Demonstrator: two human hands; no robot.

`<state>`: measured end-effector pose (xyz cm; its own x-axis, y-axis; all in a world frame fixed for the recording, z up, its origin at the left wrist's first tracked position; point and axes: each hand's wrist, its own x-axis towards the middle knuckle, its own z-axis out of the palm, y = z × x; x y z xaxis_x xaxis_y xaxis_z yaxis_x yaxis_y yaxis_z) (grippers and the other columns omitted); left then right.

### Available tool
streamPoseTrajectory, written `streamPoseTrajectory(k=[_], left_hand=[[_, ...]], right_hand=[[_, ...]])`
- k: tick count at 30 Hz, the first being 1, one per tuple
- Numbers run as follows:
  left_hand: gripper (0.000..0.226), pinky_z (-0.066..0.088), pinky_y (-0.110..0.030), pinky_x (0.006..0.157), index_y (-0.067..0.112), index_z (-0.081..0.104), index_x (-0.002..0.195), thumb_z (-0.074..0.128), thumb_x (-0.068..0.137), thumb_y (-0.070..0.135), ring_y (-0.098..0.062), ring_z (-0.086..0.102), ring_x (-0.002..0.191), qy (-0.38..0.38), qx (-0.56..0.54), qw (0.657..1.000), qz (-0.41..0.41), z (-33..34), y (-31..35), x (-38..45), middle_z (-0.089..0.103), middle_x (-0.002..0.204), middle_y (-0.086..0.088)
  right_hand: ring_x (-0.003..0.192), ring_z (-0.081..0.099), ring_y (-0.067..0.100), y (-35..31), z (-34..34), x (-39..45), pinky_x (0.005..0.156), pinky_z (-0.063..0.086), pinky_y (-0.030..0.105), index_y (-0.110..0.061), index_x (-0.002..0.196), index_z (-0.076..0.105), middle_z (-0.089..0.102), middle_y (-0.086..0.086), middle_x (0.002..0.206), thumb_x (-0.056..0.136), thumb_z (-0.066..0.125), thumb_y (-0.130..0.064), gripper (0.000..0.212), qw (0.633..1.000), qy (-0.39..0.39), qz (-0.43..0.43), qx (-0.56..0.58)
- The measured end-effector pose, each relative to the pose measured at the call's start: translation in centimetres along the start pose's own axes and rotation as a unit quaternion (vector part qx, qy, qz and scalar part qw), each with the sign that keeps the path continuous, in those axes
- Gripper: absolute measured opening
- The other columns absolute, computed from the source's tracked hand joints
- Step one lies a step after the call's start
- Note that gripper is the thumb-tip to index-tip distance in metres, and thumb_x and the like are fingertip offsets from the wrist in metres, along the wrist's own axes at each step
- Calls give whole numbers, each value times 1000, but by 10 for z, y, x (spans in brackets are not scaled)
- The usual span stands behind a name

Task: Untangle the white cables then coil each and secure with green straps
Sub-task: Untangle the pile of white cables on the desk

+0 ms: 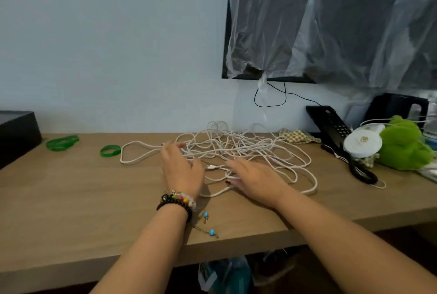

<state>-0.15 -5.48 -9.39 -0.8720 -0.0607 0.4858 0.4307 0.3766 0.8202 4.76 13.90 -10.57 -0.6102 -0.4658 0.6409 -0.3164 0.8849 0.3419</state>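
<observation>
White cables (238, 152) lie tangled mid-table toward its rear edge. Left hand (181, 168) and right hand (254, 181) rest flat on them, fingers extended, gripping nothing. Recommended: locate a plug end first, then draw loops out singly.

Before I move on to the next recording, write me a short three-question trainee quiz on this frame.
1. True or false: the white cables are already coiled.
2. Where do the green straps lie? A) left of the tangle B) on the phone C) on the floor
3. Fill in: the beaded bracelets are on the ___ wrist.

Key: 1 false, they lie in a loose tangle under the left hand and right hand. 2 A, on the desk. 3 left.
</observation>
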Motion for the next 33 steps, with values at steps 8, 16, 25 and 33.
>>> streamPoseTrajectory(k=[8, 16, 25, 33], left_hand=[[60, 41, -29, 97, 19, 35, 140, 57, 86, 12, -19, 49, 121, -168, 58, 982, 61, 24, -2, -10, 37, 143, 1], [46, 30, -34, 112, 33, 39, 144, 43, 100, 25, -16, 33, 134, -199, 36, 965, 168, 21, -7, -10, 34, 145, -1], [33, 45, -36, 71, 16, 61, 84, 36, 104, 22, -19, 57, 76, -37, -69, 993, 84, -1, -3, -7, 66, 87, 0], [35, 24, -13, 30, 17, 36, 70, 27, 104, 12, -12, 33, 43, 112, -319, 916, -218, -19, -17, 14, 33, 59, -2]], right_hand=[[55, 59, 23, -4, 13, 13, 44, 46, 32, -9, 95, 64, 65, 4, 76, 104, 28, -28, 41, 989, 99, 108, 30], [56, 38, 10, -14, 10, 8, 52, 30, 28, -21, 86, 42, 42, -9, 67, 96, 35, -22, 12, 954, 157, 171, 187], [44, 49, 23, -10, 6, 1, 40, 36, 31, -12, 84, 51, 53, 1, 56, 103, 25, -45, 46, 960, 149, 177, 159], [42, 53, 21, 31, -22, -40, 34, 34, 28, -15, 77, 55, 59, -1, 61, 103, 27, -32, 42, 994, 85, 48, -44]])
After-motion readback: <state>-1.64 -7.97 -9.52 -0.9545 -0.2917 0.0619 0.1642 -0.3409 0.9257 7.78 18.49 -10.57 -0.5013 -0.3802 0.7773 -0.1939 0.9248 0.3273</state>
